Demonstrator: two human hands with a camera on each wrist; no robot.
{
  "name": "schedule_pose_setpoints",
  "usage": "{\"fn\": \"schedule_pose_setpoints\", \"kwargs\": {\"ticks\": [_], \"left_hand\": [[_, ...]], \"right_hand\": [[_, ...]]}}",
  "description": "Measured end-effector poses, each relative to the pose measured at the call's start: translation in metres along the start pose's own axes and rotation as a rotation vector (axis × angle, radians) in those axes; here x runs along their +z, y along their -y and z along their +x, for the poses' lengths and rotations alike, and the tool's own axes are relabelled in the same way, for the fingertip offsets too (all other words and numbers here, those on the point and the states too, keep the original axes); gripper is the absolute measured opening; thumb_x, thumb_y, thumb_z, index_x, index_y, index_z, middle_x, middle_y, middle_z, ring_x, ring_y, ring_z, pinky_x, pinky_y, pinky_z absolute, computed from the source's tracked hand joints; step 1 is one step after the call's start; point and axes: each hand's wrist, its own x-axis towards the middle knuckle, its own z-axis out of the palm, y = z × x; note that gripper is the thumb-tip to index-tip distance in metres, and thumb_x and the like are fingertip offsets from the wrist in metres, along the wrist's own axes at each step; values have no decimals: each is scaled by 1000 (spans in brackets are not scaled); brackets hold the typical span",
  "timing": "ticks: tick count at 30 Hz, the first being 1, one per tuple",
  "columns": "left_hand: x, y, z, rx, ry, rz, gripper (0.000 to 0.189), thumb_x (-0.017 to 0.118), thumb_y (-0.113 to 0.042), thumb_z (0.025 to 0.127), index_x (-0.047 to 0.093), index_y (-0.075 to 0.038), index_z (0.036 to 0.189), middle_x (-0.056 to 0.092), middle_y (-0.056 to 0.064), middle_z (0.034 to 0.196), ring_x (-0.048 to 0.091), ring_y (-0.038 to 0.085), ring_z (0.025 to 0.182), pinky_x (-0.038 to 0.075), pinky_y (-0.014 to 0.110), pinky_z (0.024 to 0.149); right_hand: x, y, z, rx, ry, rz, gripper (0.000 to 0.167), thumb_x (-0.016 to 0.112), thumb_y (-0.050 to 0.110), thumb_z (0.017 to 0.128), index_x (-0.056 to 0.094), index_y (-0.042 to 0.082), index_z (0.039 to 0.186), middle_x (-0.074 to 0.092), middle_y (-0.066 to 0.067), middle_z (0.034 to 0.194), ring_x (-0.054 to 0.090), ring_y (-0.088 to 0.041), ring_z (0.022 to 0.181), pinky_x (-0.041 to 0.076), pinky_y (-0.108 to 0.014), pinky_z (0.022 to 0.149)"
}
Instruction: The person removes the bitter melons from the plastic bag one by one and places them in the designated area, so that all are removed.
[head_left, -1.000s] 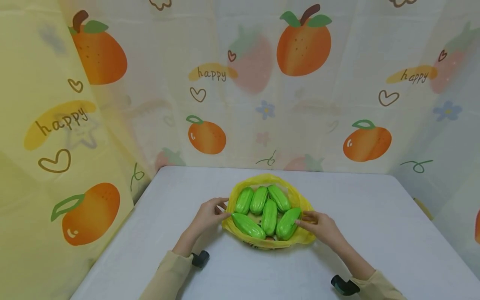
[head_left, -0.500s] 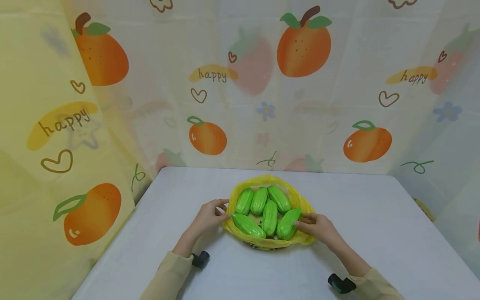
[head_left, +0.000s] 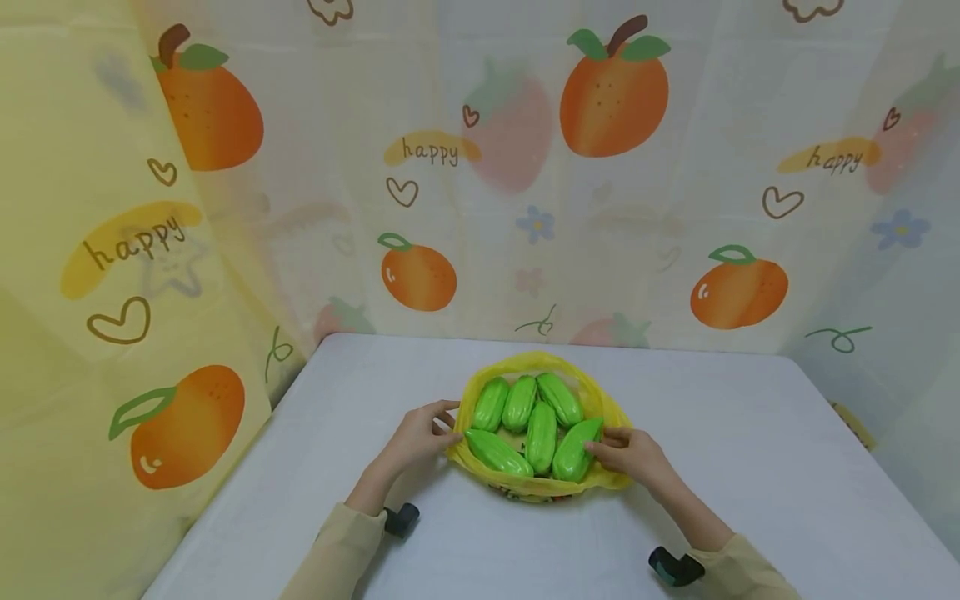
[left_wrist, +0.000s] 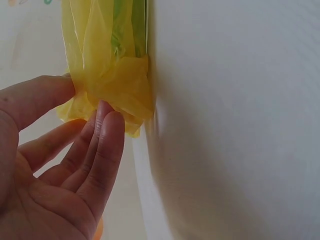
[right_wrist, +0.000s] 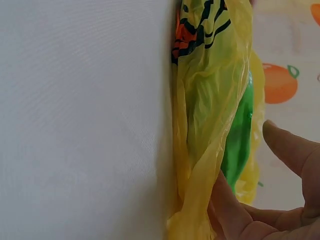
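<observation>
Right hand (head_left: 633, 454) crept slightly inward, grip loose against the bag (head_left: 551, 487); left hand (head_left: 415, 435) maybe pinching, can't tell, so a one-sided tug could spill veg (head_left: 542, 437).

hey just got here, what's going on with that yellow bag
A person has both hands at a yellow plastic bag on the white-covered table. The left hand touches the bag's left edge; whether it pinches the plastic is hard to tell. The right hand has fingers against the right side, with its thumb apart from them. The bag's mouth is spread wide, and six shiny green cucumber-like vegetables lie inside.
</observation>
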Motion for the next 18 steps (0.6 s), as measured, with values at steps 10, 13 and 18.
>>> {"fn": "schedule_pose_setpoints", "kwargs": {"ticks": [10, 13, 18], "left_hand": [[1, 2, 1, -18, 10, -28, 54, 72, -19, 82, 54, -13, 132, 64, 5, 98, 61, 13, 76, 50, 27, 64], [1, 1, 1, -27, 7, -27, 54, 73, -19, 82, 54, -14, 132, 64, 5, 98, 61, 13, 76, 50, 27, 64], [1, 1, 2, -41, 7, -16, 54, 73, -19, 82, 54, -14, 132, 64, 5, 100, 61, 13, 77, 50, 27, 65]], "right_hand": [[6, 3, 3, 15, -21, 30, 75, 71, 32, 84, 41, -17, 131, 52, -36, 124, 66, -35, 97, 56, -35, 78], [7, 5, 3, 23, -22, 53, 77, 72, 33, 83, 39, -16, 132, 50, -37, 126, 64, -37, 102, 56, -35, 78], [9, 8, 2, 42, -32, 66, 78, 73, 32, 83, 35, -14, 134, 50, -38, 126, 63, -38, 104, 56, -35, 77]]}}
